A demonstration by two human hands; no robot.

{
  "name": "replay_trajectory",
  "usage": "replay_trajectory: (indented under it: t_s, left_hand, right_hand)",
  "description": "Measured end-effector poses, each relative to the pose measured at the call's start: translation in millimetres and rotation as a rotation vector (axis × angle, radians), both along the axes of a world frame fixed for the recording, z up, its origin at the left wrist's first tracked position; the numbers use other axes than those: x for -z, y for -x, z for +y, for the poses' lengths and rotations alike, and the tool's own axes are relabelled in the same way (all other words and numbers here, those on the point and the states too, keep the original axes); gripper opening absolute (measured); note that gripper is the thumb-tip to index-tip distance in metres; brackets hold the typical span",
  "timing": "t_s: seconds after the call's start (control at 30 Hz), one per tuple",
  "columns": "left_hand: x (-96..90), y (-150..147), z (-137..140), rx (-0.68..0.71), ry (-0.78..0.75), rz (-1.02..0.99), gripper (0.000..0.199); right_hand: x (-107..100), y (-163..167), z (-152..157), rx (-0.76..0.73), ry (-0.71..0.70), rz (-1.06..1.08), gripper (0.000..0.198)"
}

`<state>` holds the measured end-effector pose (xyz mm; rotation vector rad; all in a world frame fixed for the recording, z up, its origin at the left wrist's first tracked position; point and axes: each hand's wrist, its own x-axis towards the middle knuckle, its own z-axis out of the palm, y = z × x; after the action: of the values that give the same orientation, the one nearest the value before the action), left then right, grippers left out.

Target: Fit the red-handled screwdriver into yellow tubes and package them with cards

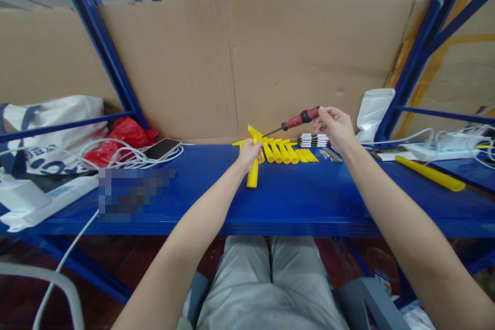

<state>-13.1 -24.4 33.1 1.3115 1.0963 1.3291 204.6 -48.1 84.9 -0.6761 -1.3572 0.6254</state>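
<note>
My left hand [249,155] is wrapped round a yellow scraper [252,176], its handle pointing down toward me and its wide head up. In my right hand [334,126] is a screwdriver [299,119] with a red and black handle, pinched by the handle's end. The shaft slants down to the left, its tip at the scraper's head; whether it sits in a screw is too small to tell. Several more yellow scraper handles [284,152] lie in a row just behind, beside a fan of small yellow pieces [307,155].
White stacked packets [313,140] and small metal parts [330,154] lie behind my right hand. A yellow tube [431,174] rests at the right. Leftward are a phone [164,149], white cables, a red bag [129,136] and a power strip [50,203]. Cardboard [270,62] walls the blue shelf's back.
</note>
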Motion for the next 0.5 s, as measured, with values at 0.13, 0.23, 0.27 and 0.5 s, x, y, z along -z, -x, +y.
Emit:
replay_trajectory:
  t_s: [0.13, 0.23, 0.27, 0.5]
  left_hand:
    - [-0.4, 0, -2, 0.019, -0.020, -0.011, 0.022]
    - [-0.5, 0, -3, 0.018, -0.016, -0.019, 0.022]
    - [-0.5, 0, -3, 0.016, -0.012, -0.021, 0.022]
    - [-0.2, 0, -2, 0.002, -0.020, -0.025, 0.022]
  right_hand:
    - [-1, 5, 5, 0.054, -0.034, 0.058, 0.034]
    - [8, 3, 9, 0.081, -0.036, 0.123, 0.032]
    - [12, 2, 9, 0.083, -0.025, 0.136, 0.033]
    - [24, -4, -1, -0.041, 0.047, 0.146, 0.031]
